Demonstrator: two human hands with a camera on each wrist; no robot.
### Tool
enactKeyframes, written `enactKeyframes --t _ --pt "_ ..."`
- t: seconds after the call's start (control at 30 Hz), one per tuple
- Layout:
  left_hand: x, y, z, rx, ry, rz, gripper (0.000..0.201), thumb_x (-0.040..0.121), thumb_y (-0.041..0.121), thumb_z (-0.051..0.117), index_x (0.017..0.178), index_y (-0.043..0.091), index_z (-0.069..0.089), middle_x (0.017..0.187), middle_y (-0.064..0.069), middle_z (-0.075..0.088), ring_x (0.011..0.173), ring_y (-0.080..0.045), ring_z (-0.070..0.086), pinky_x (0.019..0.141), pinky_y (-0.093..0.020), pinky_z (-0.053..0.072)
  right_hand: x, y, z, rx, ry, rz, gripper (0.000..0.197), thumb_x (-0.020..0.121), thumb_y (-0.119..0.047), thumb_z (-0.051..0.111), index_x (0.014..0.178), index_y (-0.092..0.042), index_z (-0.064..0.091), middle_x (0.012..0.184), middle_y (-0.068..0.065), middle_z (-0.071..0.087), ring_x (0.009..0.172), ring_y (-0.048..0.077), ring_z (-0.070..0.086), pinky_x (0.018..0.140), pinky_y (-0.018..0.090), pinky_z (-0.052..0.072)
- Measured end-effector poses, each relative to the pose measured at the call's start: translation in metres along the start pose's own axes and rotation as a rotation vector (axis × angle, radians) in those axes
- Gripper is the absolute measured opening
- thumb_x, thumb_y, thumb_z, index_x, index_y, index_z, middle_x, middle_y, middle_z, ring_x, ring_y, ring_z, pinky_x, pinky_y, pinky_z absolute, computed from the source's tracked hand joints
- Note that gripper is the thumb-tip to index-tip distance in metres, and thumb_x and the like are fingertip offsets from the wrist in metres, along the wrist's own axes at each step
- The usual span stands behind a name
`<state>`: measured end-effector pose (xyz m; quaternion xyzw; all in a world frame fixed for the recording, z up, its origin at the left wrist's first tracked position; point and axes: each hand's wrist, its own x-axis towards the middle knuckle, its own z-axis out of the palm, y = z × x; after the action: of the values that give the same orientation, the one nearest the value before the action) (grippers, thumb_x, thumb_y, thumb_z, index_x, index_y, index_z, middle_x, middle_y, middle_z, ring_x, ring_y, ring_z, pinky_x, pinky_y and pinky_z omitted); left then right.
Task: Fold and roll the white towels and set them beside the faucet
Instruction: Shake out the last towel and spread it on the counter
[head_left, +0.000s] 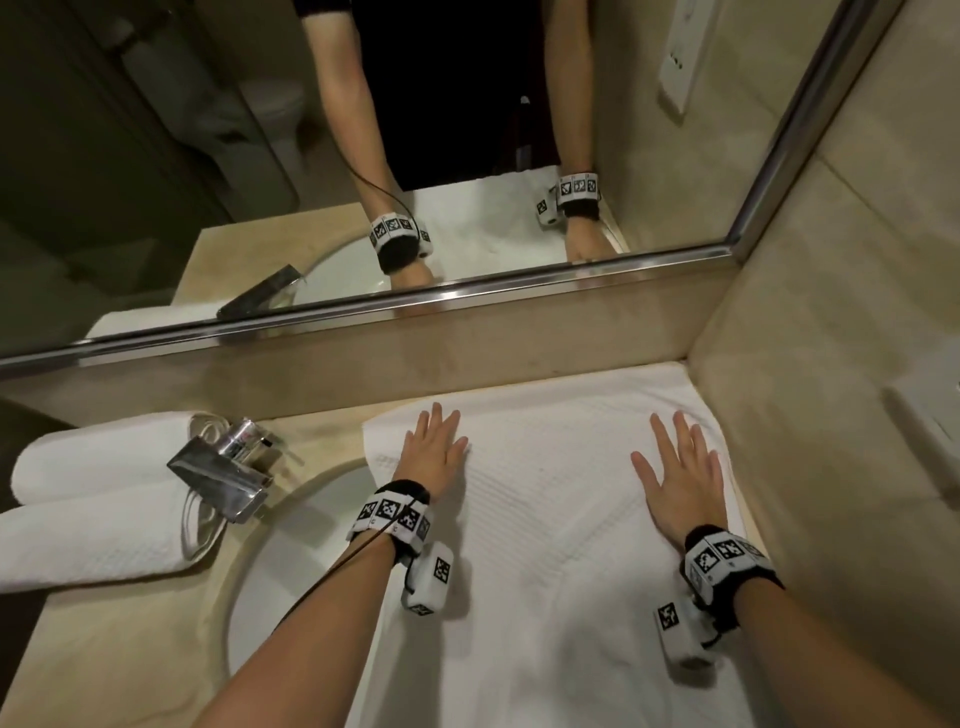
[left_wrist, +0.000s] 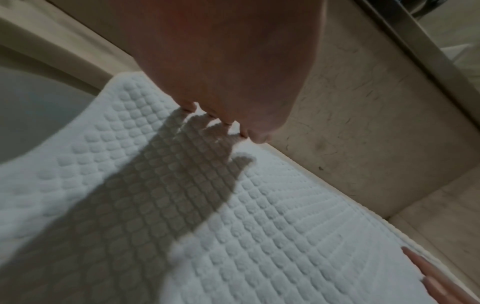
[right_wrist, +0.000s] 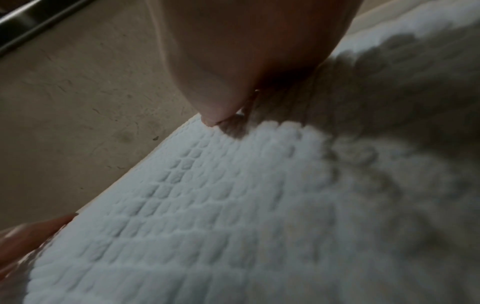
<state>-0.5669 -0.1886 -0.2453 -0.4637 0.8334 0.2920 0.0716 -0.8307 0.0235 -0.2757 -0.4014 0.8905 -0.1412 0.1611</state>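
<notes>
Pressing flat: both hands (head_left: 434, 447) on towel (head_left: 545, 519).

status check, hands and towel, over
Left hand and right hand flat, open on spread towel. Two rolled towels by faucet. Nothing in the way.
</notes>
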Motion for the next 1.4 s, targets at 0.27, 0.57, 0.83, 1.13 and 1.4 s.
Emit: enactKeyframes --t 0.27,0.57,0.83,1.13,1.4 --pt "0.005 0.003 -0.007 -0.144 0.185 0.027 0.04 0.102 0.026 0.039 0.139 0.013 0.044 0.156 -0.009 0.025 0.144 -0.026 0.024 0.118 -0.038 0.023 -0.002 0.005 0.001 -0.033 0.081 0.052 0.061 0.099 -0.055 0.019 0.154 -0.035 0.004 0.162 -0.008 -0.01 0.149 0.012 -0.01 0.121 0.035 -0.006" --pt "-0.031 -0.019 0.012 0.155 0.213 -0.19 0.052 0.104 0.04 0.016 0.154 0.028 0.012 0.162 -0.011 0.001 0.15 -0.028 0.001 0.122 -0.043 0.011 -0.007 -0.005 0.006 -0.114 0.03 0.034 0.067 0.097 -0.058 0.013 0.155 -0.029 -0.003 0.162 -0.003 -0.014 0.149 0.017 -0.014 0.12 0.043 -0.01" --pt "-0.029 -0.025 -0.004 0.135 0.207 -0.21 0.05 0.104 0.035 0.015 0.153 0.032 0.016 0.162 -0.007 0.004 0.15 -0.026 0.004 0.122 -0.043 0.008 -0.001 -0.011 -0.001 -0.02 0.108 0.019 0.062 0.097 -0.058 0.027 0.152 -0.028 0.022 0.163 -0.003 0.007 0.15 0.015 0.001 0.122 0.042 -0.001" --pt "-0.025 -0.018 -0.007 0.033 0.196 -0.213 0.05 0.104 0.034 0.025 0.152 0.025 0.02 0.162 -0.009 -0.002 0.15 -0.029 -0.004 0.122 -0.043 0.005 0.022 -0.02 -0.025 0.024 0.378 -0.066 0.046 0.096 -0.039 0.048 0.134 -0.011 0.046 0.138 0.008 0.052 0.127 0.026 0.047 0.108 0.04 0.031" --pt "-0.023 -0.02 -0.006 0.041 0.202 -0.211 0.049 0.104 0.035 0.024 0.152 0.024 0.021 0.162 -0.011 -0.001 0.149 -0.03 -0.004 0.122 -0.044 0.003 0.047 -0.001 -0.009 -0.099 -0.023 -0.035 0.074 0.096 -0.06 0.014 0.155 -0.019 -0.004 0.163 -0.002 -0.012 0.149 0.015 -0.013 0.122 0.04 -0.005"
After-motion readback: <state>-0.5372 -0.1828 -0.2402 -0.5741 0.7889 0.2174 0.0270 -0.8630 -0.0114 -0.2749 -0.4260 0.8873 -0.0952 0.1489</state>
